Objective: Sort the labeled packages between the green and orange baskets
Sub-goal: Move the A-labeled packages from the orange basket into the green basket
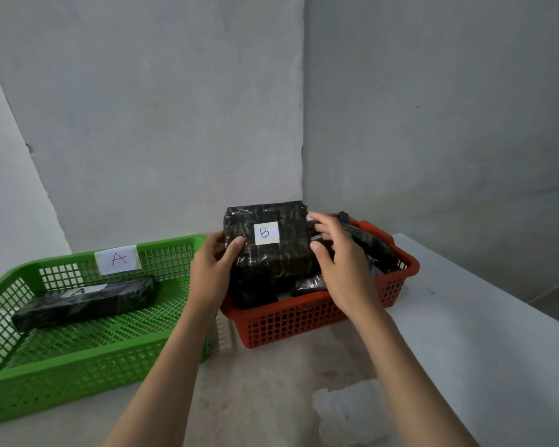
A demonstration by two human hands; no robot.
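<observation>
One package marked B (267, 243) stands tilted over the orange basket (304, 317), label facing me. My left hand (213, 266) grips its left edge, thumb on the front; my right hand (336, 253) is spread at its right side, fingers straight. In my judgement it should be lowered flat among the other wrapped packages (375, 250). The green basket (78, 366) beside it, tagged A, holds one long package (84, 301).
</observation>
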